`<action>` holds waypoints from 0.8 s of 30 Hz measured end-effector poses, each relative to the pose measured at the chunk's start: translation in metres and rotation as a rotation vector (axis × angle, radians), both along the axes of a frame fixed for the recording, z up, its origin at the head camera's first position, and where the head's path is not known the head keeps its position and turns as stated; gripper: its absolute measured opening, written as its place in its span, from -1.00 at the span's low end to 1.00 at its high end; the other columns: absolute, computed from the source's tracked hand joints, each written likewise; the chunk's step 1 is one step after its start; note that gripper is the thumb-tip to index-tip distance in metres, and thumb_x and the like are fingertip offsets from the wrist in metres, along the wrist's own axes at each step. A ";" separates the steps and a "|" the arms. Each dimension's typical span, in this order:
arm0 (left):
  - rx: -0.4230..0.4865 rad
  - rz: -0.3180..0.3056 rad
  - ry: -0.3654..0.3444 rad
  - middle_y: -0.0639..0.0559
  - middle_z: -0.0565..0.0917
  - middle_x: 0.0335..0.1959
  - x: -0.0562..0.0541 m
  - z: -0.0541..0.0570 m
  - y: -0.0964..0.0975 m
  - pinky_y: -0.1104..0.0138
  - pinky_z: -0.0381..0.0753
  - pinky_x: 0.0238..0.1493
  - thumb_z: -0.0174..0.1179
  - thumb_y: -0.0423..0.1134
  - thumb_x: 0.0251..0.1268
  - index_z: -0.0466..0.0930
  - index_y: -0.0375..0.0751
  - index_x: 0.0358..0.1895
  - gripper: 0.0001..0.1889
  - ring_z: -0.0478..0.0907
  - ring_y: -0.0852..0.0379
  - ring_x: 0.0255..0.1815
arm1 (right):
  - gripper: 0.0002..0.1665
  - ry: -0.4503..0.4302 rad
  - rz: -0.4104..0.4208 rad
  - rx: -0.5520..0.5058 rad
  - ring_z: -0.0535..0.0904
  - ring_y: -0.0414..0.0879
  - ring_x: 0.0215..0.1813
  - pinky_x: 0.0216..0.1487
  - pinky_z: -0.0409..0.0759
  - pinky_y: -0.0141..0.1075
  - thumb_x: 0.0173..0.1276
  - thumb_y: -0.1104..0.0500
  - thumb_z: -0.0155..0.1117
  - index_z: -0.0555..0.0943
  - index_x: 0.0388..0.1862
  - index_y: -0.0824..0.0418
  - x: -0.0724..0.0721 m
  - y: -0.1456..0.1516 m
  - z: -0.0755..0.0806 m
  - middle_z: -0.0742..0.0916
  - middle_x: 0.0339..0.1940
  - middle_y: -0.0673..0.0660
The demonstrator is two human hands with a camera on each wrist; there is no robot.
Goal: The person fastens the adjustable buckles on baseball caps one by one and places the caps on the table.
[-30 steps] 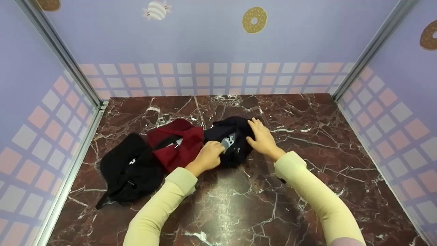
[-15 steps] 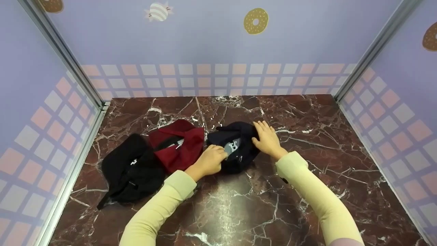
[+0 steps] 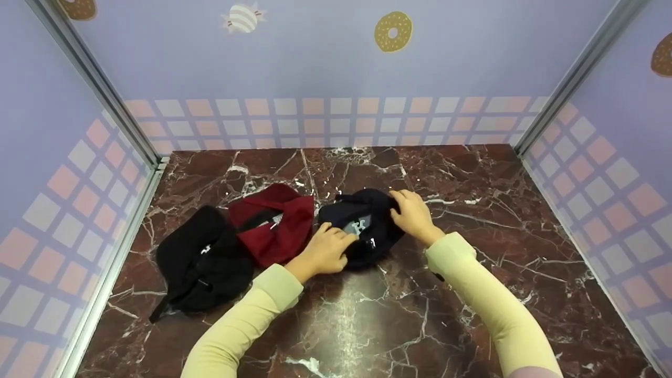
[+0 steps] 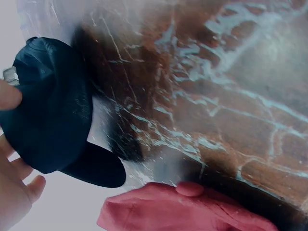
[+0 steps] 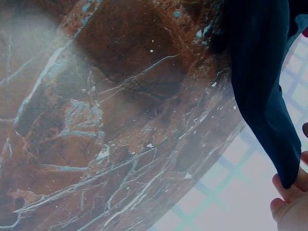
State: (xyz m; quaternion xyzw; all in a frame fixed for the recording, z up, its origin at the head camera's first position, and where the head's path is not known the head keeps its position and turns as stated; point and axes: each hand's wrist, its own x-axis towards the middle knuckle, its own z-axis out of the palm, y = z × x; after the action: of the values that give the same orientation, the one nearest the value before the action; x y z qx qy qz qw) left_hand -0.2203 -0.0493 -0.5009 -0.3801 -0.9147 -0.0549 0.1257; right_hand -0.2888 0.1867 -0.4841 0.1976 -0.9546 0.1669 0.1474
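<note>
A navy baseball cap (image 3: 386, 226), with a grey patch and a pale mark showing, is between both hands. My left hand (image 3: 324, 251) grips its near left side, by a small shiny buckle (image 3: 371, 243). In the left wrist view the thumb (image 4: 8, 96) lies on the navy cap (image 4: 50, 106), with the fingers beyond it and the brim pointing down to the right. My right hand (image 3: 413, 214) holds the right edge; the right wrist view has fingertips (image 5: 284, 192) at the end of the dark cloth (image 5: 264, 96).
A red cap (image 3: 294, 231) lies left of the navy one, and a black cap (image 3: 205, 268) overlaps its left side. All are on a dark red marble surface (image 3: 472, 299). Lilac panels with pink and white squares (image 3: 338, 126) enclose the back and both sides.
The navy cap has shifted slightly right and toward the near side, apart from the red cap, with both hands following. The left fingers have reached further over it. Red and black caps stayed put.
</note>
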 end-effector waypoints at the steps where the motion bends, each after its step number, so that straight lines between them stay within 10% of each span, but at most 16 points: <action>1: -0.004 0.000 -0.007 0.05 0.63 -0.18 0.001 0.001 0.001 0.09 0.29 0.06 0.09 -0.19 -0.12 0.44 -0.04 -0.01 -0.55 0.51 0.02 -0.11 | -0.52 0.010 0.007 0.002 0.49 0.16 -0.06 0.06 0.37 -0.07 0.06 0.23 0.19 0.49 0.02 0.30 0.000 -0.001 0.000 0.61 -0.14 0.23; 11: 0.068 -0.003 0.049 0.03 0.64 -0.27 0.006 0.006 0.016 0.21 0.40 -0.15 0.14 -0.28 -0.10 0.43 -0.10 0.03 -0.52 0.58 0.07 -0.30 | -0.62 0.105 0.093 0.043 0.52 0.11 -0.24 -0.19 0.47 -0.08 0.01 0.27 0.21 0.56 -0.11 0.27 0.007 -0.008 0.004 0.63 -0.32 0.20; 24: 0.285 0.115 -0.271 0.07 0.60 -0.44 0.004 0.015 0.019 0.28 0.50 -0.32 0.02 -0.35 -0.12 0.61 -0.09 -0.28 -0.72 0.54 0.11 -0.41 | -0.75 -0.087 0.083 0.151 0.50 0.11 -0.31 -0.29 0.48 -0.08 -0.10 0.27 0.14 0.66 -0.39 0.22 0.012 -0.016 0.023 0.62 -0.43 0.17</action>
State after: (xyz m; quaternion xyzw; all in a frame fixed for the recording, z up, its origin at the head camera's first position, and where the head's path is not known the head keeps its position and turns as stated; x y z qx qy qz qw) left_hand -0.2167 -0.0307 -0.4855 -0.2949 -0.9264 -0.2270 0.0567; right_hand -0.2769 0.1705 -0.4615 0.2400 -0.9610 0.1090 0.0837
